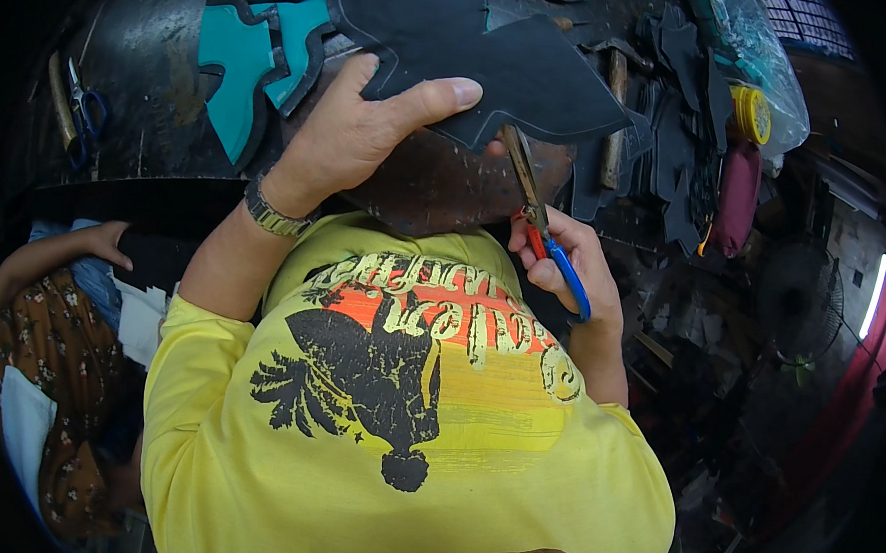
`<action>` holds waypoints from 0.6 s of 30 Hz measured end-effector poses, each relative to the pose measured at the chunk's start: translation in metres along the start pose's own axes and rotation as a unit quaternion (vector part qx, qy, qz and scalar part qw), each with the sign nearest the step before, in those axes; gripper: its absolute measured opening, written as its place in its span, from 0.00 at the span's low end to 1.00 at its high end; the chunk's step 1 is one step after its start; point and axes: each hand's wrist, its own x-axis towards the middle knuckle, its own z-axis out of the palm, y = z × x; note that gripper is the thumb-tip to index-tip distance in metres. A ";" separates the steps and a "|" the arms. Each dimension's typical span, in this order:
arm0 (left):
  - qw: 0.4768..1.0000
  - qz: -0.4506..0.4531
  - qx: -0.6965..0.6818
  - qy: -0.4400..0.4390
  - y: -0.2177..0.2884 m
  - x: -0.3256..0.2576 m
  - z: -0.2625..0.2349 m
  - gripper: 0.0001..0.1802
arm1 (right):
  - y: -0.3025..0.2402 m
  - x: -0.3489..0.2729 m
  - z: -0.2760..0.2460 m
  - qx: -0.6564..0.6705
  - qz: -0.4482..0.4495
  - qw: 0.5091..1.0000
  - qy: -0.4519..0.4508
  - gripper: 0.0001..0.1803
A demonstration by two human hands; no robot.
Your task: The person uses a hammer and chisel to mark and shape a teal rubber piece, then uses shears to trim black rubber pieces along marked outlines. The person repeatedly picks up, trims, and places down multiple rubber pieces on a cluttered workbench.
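A black sheet (549,77) with pale outlines drawn on it is held up over the near edge of the dark counter (156,111). The left hand (381,123) pinches it, thumb flat on top and fingers mostly hidden underneath; a wristwatch (276,216) sits on that wrist. The right hand (579,254) is curled around the red-and-blue-handled scissors (530,186), whose blades point up to the sheet's lower edge; how far they part is unclear. Just right of the sheet lies a hammer (615,115), beside dark cut pieces (678,99). Farther right are a yellow round container (750,115), a maroon pouch-like item (736,202) and clear plastic wrapping (774,84). To the left lie teal cut pieces (235,80) with black borders and, well apart, blue-handled scissors (93,113) beside a wooden-handled tool (61,101). Beyond the counter's lower left, another person's hand (107,244) shows.
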 end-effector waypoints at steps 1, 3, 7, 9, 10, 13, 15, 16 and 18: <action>1.000 0.000 0.005 -0.001 0.000 0.000 0.000 0.15 | -0.001 0.000 0.000 0.002 0.006 1.000 0.000 0.24; 0.999 0.030 0.033 -0.007 0.001 0.001 0.000 0.14 | -0.001 0.000 0.000 -0.001 0.014 1.000 0.004 0.24; 1.000 -0.012 -0.006 0.001 0.000 0.003 -0.001 0.14 | 0.000 0.002 0.001 -0.027 0.017 0.999 0.013 0.22; 0.999 0.021 0.039 -0.003 0.000 0.003 -0.001 0.14 | 0.001 0.002 0.001 -0.032 0.017 0.999 0.017 0.21; 0.999 0.019 0.034 0.003 0.000 0.002 0.000 0.14 | 0.002 0.002 0.001 -0.028 0.019 0.999 0.020 0.20; 0.999 0.015 0.020 0.025 -0.003 0.000 0.000 0.15 | 0.002 0.002 0.001 -0.029 0.023 0.999 0.022 0.19; 0.999 0.014 0.016 0.039 -0.007 0.001 0.000 0.16 | 0.002 0.003 0.001 -0.031 0.022 0.999 0.022 0.19; 0.999 0.009 0.031 0.032 -0.008 0.001 -0.002 0.15 | 0.002 0.003 0.002 -0.031 0.021 0.999 0.022 0.19; 0.998 -0.002 0.060 0.019 -0.012 0.002 -0.006 0.15 | 0.000 0.003 0.002 -0.017 0.026 0.999 0.020 0.19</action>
